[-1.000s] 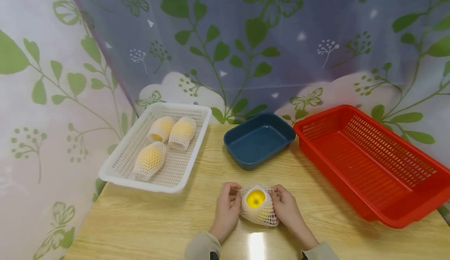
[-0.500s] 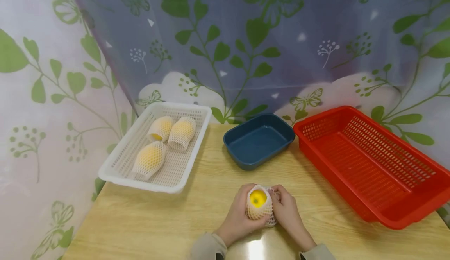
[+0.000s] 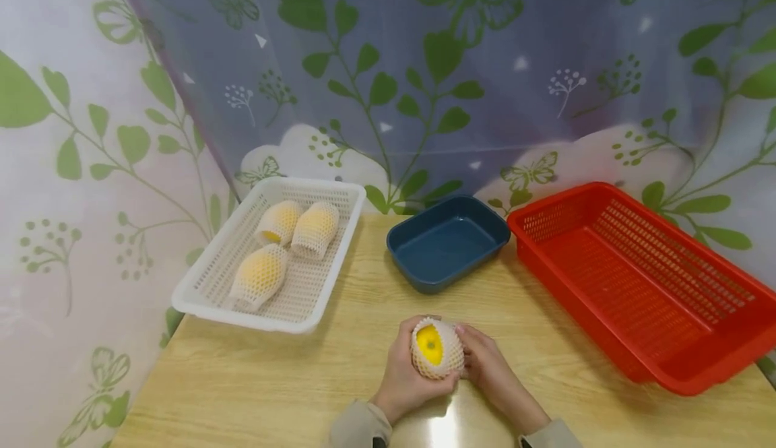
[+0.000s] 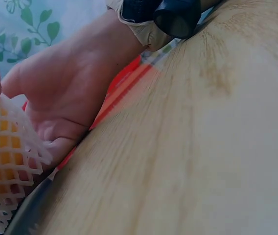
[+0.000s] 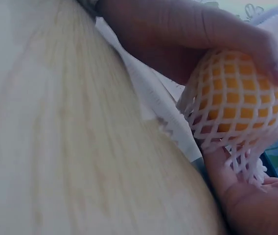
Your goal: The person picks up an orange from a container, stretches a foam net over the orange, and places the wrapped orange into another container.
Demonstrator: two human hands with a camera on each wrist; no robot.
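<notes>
A round yellow fruit [image 3: 430, 345] in a white foam net sleeve [image 3: 450, 357] is held over the near middle of the table. My left hand [image 3: 407, 375] grips it from the left; in the right wrist view its thumb [image 5: 271, 66] lies across the net. On the right side, my right hand [image 3: 492, 371] touches the net with its fingertips. The right palm [image 4: 68, 98] faces the fruit in the left wrist view, while the net's loose tail [image 5: 246, 164] hangs near that palm in the right wrist view. Most of the right fingers are hidden behind the fruit.
A white basket [image 3: 330, 286] at the left holds several netted fruits [image 3: 261, 274]. Behind the hands stands a dark blue tray [image 3: 439, 252]. At the right is a large red basket [image 3: 606, 279]. All stand on a wooden table [image 3: 242, 380] before a leaf-patterned curtain [image 3: 388, 64].
My left hand has gone from holding the net's left edge to gripping the netted fruit. The fruit has turned, its bare yellow end more to the left. My right hand has loosened from the net.
</notes>
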